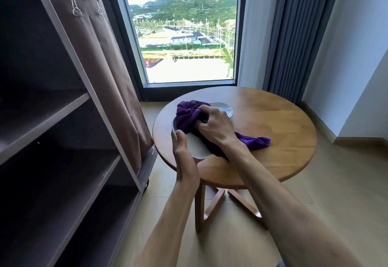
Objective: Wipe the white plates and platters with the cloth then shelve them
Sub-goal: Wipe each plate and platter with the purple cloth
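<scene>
A white oval platter lies over the left part of the round wooden table. My left hand holds its near left rim, thumb on top. My right hand grips a bunched purple cloth and presses it onto the platter. One end of the cloth trails out to the right onto the tabletop. The platter's middle is hidden under the cloth and my right hand; its far end shows white behind my knuckles.
A brown shelving cart with several bare shelves stands at the left, its fabric cover rolled up on top. Behind the table are a tall window and a grey curtain. Pale floor lies to the right.
</scene>
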`<move>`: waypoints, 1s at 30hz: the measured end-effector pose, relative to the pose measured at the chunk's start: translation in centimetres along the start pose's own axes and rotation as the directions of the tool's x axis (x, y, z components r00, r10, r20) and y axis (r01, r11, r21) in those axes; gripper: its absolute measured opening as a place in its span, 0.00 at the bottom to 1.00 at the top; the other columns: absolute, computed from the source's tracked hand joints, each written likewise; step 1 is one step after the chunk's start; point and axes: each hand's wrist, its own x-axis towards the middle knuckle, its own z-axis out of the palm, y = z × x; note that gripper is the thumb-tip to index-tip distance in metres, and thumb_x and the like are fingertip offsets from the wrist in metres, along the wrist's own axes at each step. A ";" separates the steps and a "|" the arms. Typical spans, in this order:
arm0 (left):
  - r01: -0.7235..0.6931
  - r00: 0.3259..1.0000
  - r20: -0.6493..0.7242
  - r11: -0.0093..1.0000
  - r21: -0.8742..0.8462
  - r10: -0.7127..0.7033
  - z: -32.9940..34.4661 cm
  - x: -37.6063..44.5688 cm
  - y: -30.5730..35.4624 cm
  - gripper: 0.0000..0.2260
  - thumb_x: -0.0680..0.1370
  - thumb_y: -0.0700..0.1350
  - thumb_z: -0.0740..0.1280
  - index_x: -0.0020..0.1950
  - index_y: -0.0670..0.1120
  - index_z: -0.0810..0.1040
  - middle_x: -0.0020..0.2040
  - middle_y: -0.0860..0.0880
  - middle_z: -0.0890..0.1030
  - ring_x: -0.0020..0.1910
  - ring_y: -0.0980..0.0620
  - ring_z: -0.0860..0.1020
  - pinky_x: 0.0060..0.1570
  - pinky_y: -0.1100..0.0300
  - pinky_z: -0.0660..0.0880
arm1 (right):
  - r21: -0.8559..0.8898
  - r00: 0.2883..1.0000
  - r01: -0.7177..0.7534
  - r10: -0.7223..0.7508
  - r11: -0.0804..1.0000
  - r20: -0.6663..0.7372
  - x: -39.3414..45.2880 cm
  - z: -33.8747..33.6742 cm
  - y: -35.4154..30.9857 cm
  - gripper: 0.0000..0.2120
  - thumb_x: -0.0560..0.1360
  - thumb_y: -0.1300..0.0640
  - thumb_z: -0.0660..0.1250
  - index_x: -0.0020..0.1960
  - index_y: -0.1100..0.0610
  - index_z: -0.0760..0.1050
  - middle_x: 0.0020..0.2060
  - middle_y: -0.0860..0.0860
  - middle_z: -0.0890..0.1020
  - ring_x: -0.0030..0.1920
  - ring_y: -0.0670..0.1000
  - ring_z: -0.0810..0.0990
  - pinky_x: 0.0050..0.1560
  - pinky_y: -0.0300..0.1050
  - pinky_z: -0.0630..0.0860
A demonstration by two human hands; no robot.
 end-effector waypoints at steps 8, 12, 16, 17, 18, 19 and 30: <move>-0.078 0.995 -0.055 0.997 0.028 0.079 -0.4 -0.3 0.5 0.33 0.72 0.75 0.59 0.70 0.57 0.76 0.65 0.49 0.82 0.63 0.49 0.81 0.55 0.42 0.81 | 0.150 0.937 0.074 -0.120 0.986 0.329 -0.3 -0.9 -2.6 0.05 0.71 0.56 0.75 0.45 0.57 0.83 0.39 0.57 0.83 0.40 0.53 0.80 0.46 0.52 0.78; -0.116 0.987 -0.121 0.992 -0.051 0.109 -0.7 -0.2 0.9 0.29 0.80 0.68 0.56 0.68 0.48 0.78 0.55 0.48 0.85 0.53 0.51 0.84 0.48 0.56 0.81 | 0.023 0.903 0.089 -0.090 0.996 0.421 -1.3 -0.4 -3.6 0.08 0.66 0.53 0.76 0.44 0.51 0.82 0.39 0.54 0.83 0.41 0.54 0.83 0.46 0.55 0.82; -0.072 0.995 -0.069 0.994 -0.079 0.066 -1.9 0.7 1.9 0.31 0.84 0.65 0.50 0.66 0.43 0.79 0.54 0.46 0.84 0.53 0.49 0.83 0.48 0.58 0.80 | -0.144 0.886 -0.003 0.069 0.990 0.458 -0.7 -1.4 -3.3 0.10 0.64 0.55 0.78 0.45 0.51 0.83 0.38 0.51 0.82 0.41 0.52 0.82 0.45 0.51 0.83; -0.025 0.998 -0.054 0.995 -0.100 0.020 -2.0 0.7 2.1 0.33 0.84 0.65 0.50 0.68 0.40 0.78 0.56 0.44 0.84 0.56 0.46 0.82 0.52 0.55 0.80 | -0.189 0.888 -0.022 0.106 0.982 0.447 -0.6 -1.5 -2.9 0.08 0.64 0.55 0.78 0.42 0.51 0.82 0.38 0.50 0.82 0.41 0.52 0.82 0.44 0.49 0.82; 0.016 0.999 -0.048 0.993 -0.120 -0.022 -2.1 0.7 2.2 0.33 0.84 0.64 0.50 0.69 0.40 0.78 0.58 0.42 0.84 0.58 0.44 0.81 0.56 0.51 0.79 | -0.229 0.892 -0.042 0.140 0.972 0.431 -0.5 -1.6 -2.6 0.07 0.64 0.55 0.78 0.39 0.50 0.81 0.37 0.50 0.81 0.42 0.52 0.81 0.42 0.47 0.80; 0.047 0.997 -0.050 0.990 -0.132 -0.054 -2.0 0.7 2.3 0.30 0.84 0.63 0.51 0.68 0.41 0.78 0.59 0.40 0.83 0.59 0.42 0.81 0.60 0.47 0.79 | -0.266 0.895 -0.069 0.177 0.962 0.409 -0.3 -1.5 -2.2 0.08 0.64 0.54 0.78 0.38 0.50 0.79 0.38 0.50 0.81 0.43 0.53 0.81 0.41 0.45 0.77; 0.040 0.999 0.019 0.997 -0.068 -0.039 -2.0 -0.2 1.6 0.21 0.85 0.58 0.57 0.69 0.47 0.78 0.61 0.42 0.84 0.60 0.41 0.83 0.59 0.42 0.80 | -0.296 0.978 -0.184 0.146 0.937 -0.146 1.9 -0.6 0.7 0.04 0.67 0.60 0.67 0.42 0.58 0.77 0.35 0.53 0.76 0.39 0.59 0.75 0.39 0.43 0.67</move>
